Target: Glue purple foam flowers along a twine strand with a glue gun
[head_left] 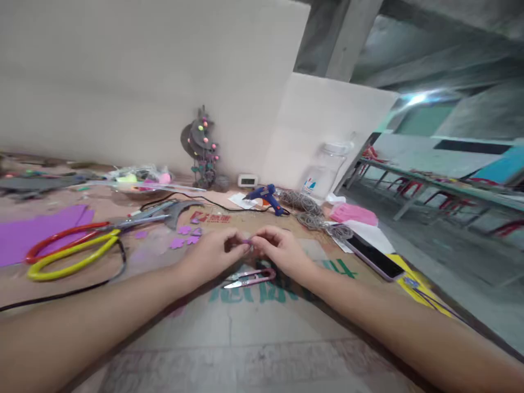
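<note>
Over the middle of the cardboard [245, 322], my left hand [216, 251] and my right hand [280, 248] meet at the fingertips. Pinched between both is a small purple piece [246, 241], mostly hidden by the fingers, its shape unclear. Just below them lie thread snips [249, 278] with a dark red handle, blades pointing left. To the left of my left hand are several purple foam flower cutouts [184, 237]. Farther left rest big scissors [76, 256] with one red and one yellow handle loop.
Purple sheets [41, 234] lie far left. Behind the hands are a blue glue gun [264, 196], grey cord [303, 204], a small digital clock [248, 180] and a clear jug [323, 172]. A decorated hanging ornament [202, 147] stands against the wall. A phone [374, 256] lies right.
</note>
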The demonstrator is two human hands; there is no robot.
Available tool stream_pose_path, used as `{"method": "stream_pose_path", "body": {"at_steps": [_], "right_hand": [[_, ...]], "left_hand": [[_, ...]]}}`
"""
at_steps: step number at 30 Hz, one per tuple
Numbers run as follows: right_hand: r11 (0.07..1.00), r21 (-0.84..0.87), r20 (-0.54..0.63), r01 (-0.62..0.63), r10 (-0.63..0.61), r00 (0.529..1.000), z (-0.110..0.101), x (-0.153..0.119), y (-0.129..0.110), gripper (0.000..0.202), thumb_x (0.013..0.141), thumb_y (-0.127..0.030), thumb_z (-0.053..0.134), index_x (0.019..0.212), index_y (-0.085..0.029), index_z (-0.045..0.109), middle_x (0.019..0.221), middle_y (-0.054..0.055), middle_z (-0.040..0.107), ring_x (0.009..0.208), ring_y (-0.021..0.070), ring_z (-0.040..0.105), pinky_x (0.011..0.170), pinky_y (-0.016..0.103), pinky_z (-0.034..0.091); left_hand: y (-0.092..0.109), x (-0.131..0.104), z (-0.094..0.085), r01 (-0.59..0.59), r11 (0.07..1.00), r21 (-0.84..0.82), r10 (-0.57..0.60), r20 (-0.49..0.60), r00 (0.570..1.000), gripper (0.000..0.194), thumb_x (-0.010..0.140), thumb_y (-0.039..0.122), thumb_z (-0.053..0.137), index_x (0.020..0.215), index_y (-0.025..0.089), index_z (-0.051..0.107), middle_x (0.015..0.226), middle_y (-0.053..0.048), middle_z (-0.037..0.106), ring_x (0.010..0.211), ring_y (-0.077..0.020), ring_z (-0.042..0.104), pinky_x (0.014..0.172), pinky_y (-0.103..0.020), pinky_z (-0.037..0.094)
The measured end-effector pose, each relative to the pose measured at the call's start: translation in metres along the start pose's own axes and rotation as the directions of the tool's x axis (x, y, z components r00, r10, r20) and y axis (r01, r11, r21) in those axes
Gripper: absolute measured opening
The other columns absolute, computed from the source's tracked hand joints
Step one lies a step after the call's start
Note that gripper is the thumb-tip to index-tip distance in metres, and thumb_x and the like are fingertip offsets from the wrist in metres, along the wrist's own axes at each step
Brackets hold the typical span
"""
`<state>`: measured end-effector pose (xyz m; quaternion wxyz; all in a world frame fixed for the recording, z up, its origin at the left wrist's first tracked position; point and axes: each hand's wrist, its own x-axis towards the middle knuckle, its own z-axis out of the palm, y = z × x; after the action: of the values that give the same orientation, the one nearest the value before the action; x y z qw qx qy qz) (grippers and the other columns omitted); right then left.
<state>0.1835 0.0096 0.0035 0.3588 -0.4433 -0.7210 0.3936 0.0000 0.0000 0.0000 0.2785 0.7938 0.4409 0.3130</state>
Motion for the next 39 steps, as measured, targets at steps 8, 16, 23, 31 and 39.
{"method": "stream_pose_path", "body": {"at_steps": [8, 16, 23, 31, 39], "right_hand": [[1.000, -0.022, -0.028, 0.016, -0.017, 0.999, 0.001, -0.001, 0.000, 0.017, 0.077, -0.033, 0.059, 0.082, -0.017, 0.060, 0.069, 0.000, 0.062, 0.062, 0.0114, 0.057, 0.060, 0.023, 0.045], [0.994, -0.107, -0.035, 0.018, -0.022, 0.999, 0.000, -0.002, -0.005, 0.020, 0.079, -0.034, 0.055, 0.071, -0.016, 0.060, 0.063, 0.000, 0.060, 0.059, 0.0111, 0.054, 0.056, 0.022, 0.043], [0.991, -0.131, -0.034, 0.029, -0.034, 0.999, 0.000, -0.003, -0.009, 0.023, 0.081, -0.033, 0.054, 0.067, -0.016, 0.059, 0.060, -0.001, 0.058, 0.056, 0.0103, 0.052, 0.055, 0.021, 0.041], [0.999, 0.020, 0.017, 0.026, -0.027, 1.000, -0.002, -0.001, 0.002, 0.039, 0.088, -0.045, 0.041, 0.073, -0.015, 0.060, 0.060, 0.001, 0.056, 0.055, 0.0108, 0.052, 0.053, 0.022, 0.040], [0.986, 0.163, -0.132, 0.041, -0.020, 0.991, -0.005, 0.005, 0.006, 0.027, 0.086, -0.046, 0.045, 0.087, -0.020, 0.051, 0.061, -0.003, 0.055, 0.055, 0.0116, 0.051, 0.053, 0.023, 0.040]], "left_hand": [[0.000, 0.000, 0.002, -0.049, 0.999, 0.020, 0.049, 0.017, 0.999, 0.017, 0.082, 0.030, 0.048, 0.080, 0.019, 0.061, 0.076, 0.001, 0.064, 0.070, -0.0134, 0.057, 0.062, -0.023, 0.038], [0.001, -0.001, 0.000, -0.020, 0.999, 0.029, 0.019, 0.031, 0.999, 0.022, 0.084, 0.037, 0.047, 0.080, 0.020, 0.061, 0.074, 0.001, 0.064, 0.068, -0.0137, 0.056, 0.059, -0.023, 0.037], [0.001, -0.002, 0.001, -0.033, 0.999, 0.008, 0.033, 0.032, 0.999, 0.023, 0.084, 0.038, 0.047, 0.078, 0.020, 0.060, 0.072, 0.002, 0.063, 0.066, -0.0130, 0.055, 0.058, -0.023, 0.037], [0.001, -0.001, 0.000, -0.032, 0.999, 0.039, 0.031, 0.020, 0.999, 0.021, 0.083, 0.035, 0.047, 0.078, 0.019, 0.060, 0.072, 0.000, 0.063, 0.065, -0.0136, 0.055, 0.059, -0.024, 0.037], [0.000, 0.001, 0.001, 0.015, 1.000, -0.027, -0.015, -0.011, 1.000, 0.020, 0.082, 0.036, 0.049, 0.078, 0.018, 0.058, 0.071, 0.001, 0.062, 0.064, -0.0125, 0.054, 0.059, -0.023, 0.038]]}}
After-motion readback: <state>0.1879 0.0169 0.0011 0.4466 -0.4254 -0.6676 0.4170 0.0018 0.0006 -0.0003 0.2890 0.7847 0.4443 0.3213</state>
